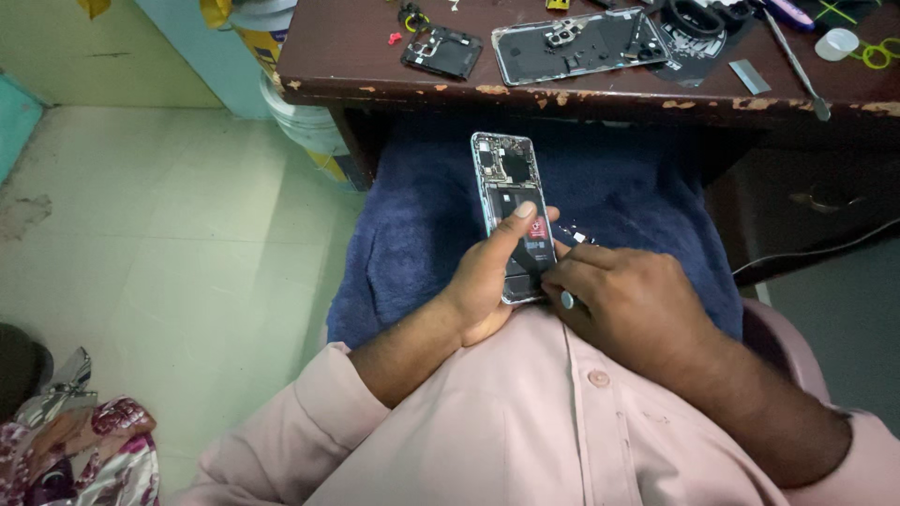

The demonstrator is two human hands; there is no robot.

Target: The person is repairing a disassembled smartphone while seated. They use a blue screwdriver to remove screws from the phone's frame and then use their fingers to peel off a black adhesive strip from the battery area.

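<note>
The left hand [487, 276] is gripping the opened phone [511, 201]; beside it, the right hand [623, 300] is pinching a small tool [566, 300].

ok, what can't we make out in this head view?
- Lower end of the opened phone: covered by both hands.
- Tool in the right hand: only a small tip shows, the fingers hide the rest.
- Left hand grip behind the phone: hidden.
- Small parts on the desk: too small, cut off by the top edge.
</note>
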